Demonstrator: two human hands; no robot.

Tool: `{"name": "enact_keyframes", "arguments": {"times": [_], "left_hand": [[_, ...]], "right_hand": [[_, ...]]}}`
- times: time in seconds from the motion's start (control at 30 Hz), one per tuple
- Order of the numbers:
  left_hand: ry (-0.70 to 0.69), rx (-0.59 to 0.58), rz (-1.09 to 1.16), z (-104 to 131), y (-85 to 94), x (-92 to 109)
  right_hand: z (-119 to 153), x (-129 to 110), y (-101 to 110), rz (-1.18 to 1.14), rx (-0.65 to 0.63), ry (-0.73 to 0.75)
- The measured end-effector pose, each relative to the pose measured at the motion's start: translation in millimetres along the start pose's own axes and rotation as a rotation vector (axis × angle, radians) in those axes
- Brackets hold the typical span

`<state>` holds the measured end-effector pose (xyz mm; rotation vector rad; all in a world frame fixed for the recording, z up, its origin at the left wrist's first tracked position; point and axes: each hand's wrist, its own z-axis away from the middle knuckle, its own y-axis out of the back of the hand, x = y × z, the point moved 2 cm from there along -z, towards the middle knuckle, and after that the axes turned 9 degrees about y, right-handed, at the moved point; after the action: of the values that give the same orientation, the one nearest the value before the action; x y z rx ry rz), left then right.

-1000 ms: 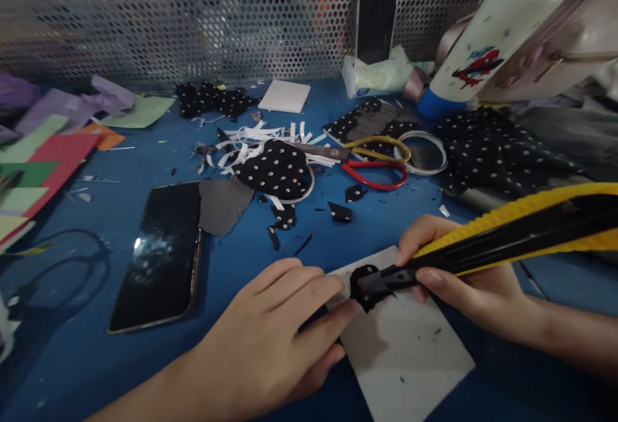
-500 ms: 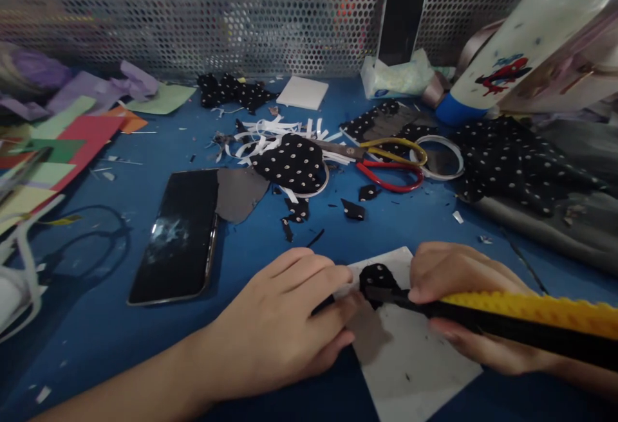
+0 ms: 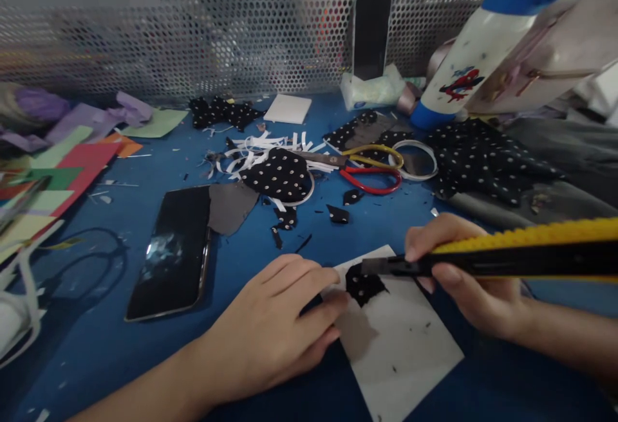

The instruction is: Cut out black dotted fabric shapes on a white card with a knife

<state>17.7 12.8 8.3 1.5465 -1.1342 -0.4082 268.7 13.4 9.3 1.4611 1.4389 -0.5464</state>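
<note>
Toward the lower right of the head view, the right hand point(image 3: 487, 309) grips a yellow-and-black cutter point(image 3: 541, 258), thumb and fingers closed around its front end while the body runs off the right edge of the frame. Its short grey blade points left and lies over the upper edge of a small black dotted scrap point(image 3: 362, 288). That scrap rests near the top corner of a white card point(image 3: 408, 357), which lies at a slant on the blue table point(image 3: 226, 287) at bottom centre, with a few dark specks on it. From the lower left comes the left hand point(image 3: 284, 319), its fingers bent and slightly apart, the tips at the left edge of the scrap and card; whether they pinch anything cannot be told.

Left of centre, a dark phone point(image 3: 171, 251) lies flat beside a grey piece point(image 3: 234, 206). Mid-frame, a rounded dotted cloth piece point(image 3: 275, 174) sits against white paper strips point(image 3: 261, 139), and scissors point(image 3: 333, 160) with one yellow and one red handle lie just right of it, near a white ring point(image 3: 420, 177). At the upper right stands a tilted bottle point(image 3: 477, 55) with blue ends; left of it, a second phone point(image 3: 371, 36) is propped upright at a small packet point(image 3: 369, 92). Coloured papers point(image 3: 91, 155) fill the left edge.
</note>
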Motion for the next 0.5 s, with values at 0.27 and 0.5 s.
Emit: {"name": "enact_keyframes", "arguments": {"times": [0.27,0.5], "left_hand": [[-0.01,-0.031,-0.005,-2,-0.5,0],[0.013,-0.074,-0.005,-2,-3.3,-1]], "right_hand": [[-13,-6,-6,0.042,-0.084,0.033],[-15,-6,-4,0.129,-0.06,0.026]]}}
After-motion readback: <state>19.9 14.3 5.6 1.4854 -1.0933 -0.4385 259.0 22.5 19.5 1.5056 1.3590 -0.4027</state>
